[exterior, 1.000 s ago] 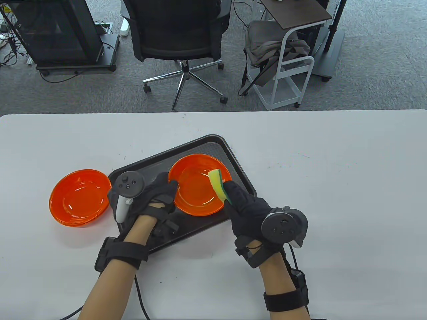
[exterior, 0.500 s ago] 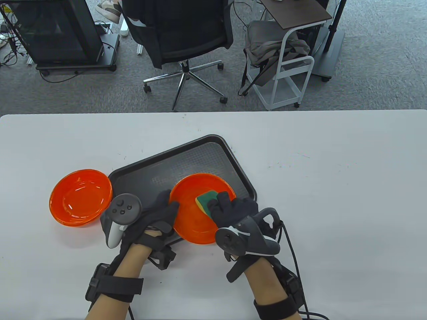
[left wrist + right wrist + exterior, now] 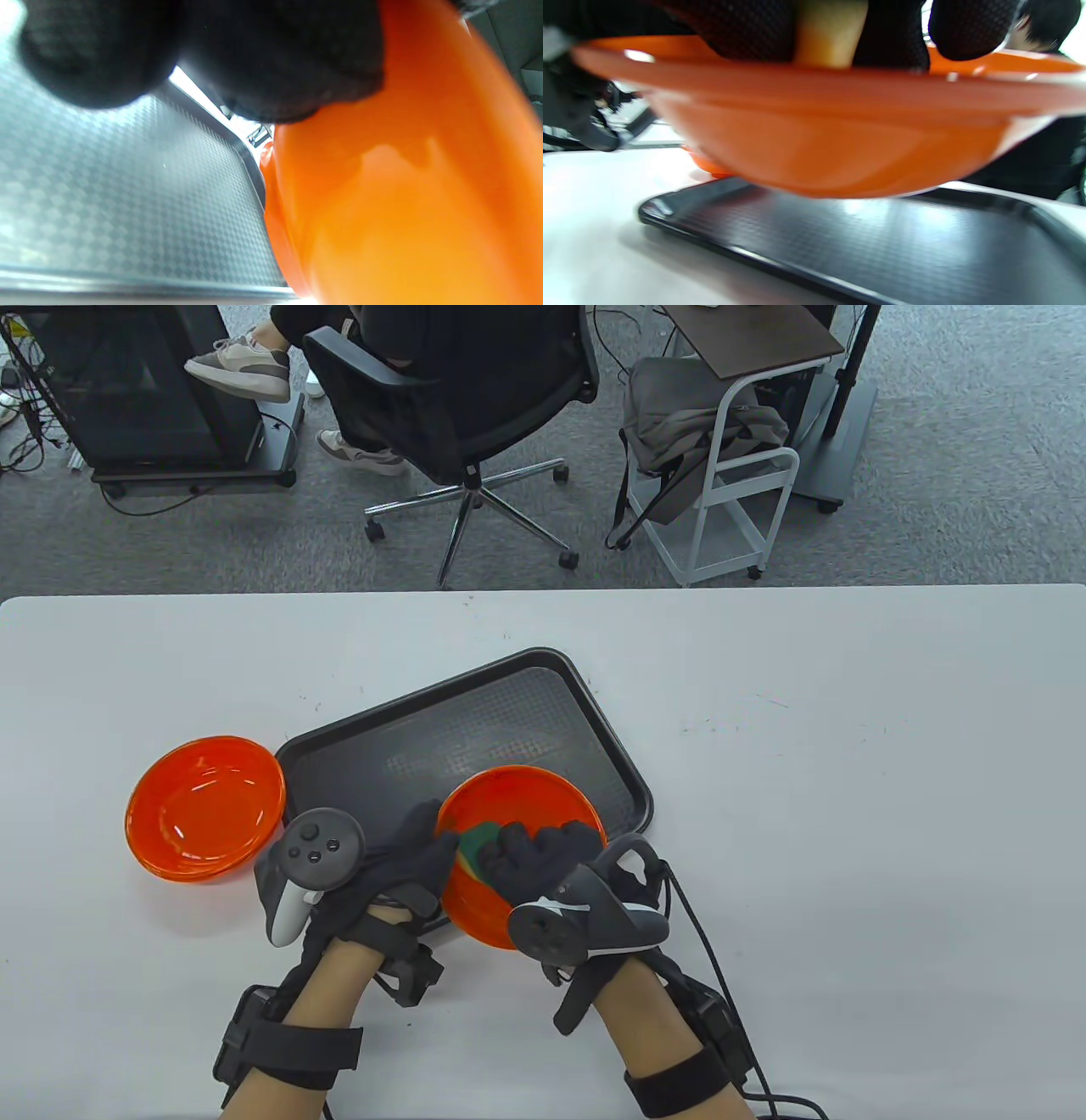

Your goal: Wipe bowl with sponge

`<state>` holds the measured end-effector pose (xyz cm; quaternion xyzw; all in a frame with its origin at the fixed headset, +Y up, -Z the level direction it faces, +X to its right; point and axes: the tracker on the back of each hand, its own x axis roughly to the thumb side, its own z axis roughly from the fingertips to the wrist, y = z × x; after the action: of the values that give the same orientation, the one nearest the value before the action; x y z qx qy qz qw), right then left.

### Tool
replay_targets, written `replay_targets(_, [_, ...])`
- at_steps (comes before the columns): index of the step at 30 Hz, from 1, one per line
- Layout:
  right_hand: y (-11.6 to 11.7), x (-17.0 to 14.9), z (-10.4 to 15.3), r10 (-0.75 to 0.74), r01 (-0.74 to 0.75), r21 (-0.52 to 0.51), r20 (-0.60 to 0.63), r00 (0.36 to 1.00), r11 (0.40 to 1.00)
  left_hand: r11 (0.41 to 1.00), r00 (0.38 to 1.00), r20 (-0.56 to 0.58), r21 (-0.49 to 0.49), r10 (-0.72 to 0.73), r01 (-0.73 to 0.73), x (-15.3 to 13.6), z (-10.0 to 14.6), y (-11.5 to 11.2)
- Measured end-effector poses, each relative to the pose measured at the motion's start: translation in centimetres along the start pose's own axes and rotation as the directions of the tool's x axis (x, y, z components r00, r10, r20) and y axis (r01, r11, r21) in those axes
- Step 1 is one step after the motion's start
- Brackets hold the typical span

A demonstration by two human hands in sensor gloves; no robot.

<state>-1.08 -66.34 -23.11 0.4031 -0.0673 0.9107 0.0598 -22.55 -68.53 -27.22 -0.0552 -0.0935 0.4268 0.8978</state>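
Observation:
An orange bowl (image 3: 517, 806) is held above the near part of the black tray (image 3: 475, 712); the right wrist view shows the bowl (image 3: 840, 140) lifted off the tray (image 3: 882, 245). My left hand (image 3: 407, 857) grips the bowl's left rim; its underside fills the left wrist view (image 3: 403, 190). My right hand (image 3: 543, 857) presses a yellow-green sponge (image 3: 471, 848) into the bowl near its left side. The sponge is mostly hidden under the fingers; a yellow strip of it (image 3: 829, 34) shows between them.
A second orange bowl (image 3: 204, 806) sits on the white table (image 3: 848, 814) left of the tray. Beyond the far edge a person sits on an office chair (image 3: 458, 398), next to a white cart (image 3: 730, 466).
The bowl has been drawn nearer and lifted by the left hand. The right hand turned over and pushed the sponge from the bowl's right side leftward across its inside. A person sat down on the chair.

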Motion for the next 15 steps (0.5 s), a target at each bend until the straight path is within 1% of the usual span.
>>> replay_targets(3, [0.0, 0.6, -0.1, -0.022, 0.021, 0.054, 0.011, 1.000, 0.998, 1.000, 1.000, -0.012, 0.017, 0.012, -0.012, -0.5, 0.0, 0.8])
replay_targets(6, [-0.1, 0.8, -0.2, -0.049, 0.051, 0.114, -0.017, 0.999, 0.992, 0.999, 0.999, -0.023, 0.037, 0.024, -0.023, -0.9, 0.1, 1.3])
replay_targets(8, [-0.2, 0.8, -0.1, -0.018, 0.023, 0.135, -0.035, 0.999, 0.991, 0.999, 0.999, -0.026, 0.038, 0.020, -0.019, -1.1, 0.1, 1.6])
replay_targets(12, [-0.4, 0.5, 0.0, 0.099, -0.072, 0.201, -0.127, 0.987, 0.977, 0.999, 0.999, -0.030, 0.041, 0.016, -0.014, -1.2, 0.2, 2.0])
replay_targets(15, [-0.4, 0.0, 0.1, 0.143, -0.111, 0.190, -0.165, 0.976, 0.975, 1.000, 1.000, -0.025, 0.030, 0.007, -0.007, -1.1, 0.2, 2.2])
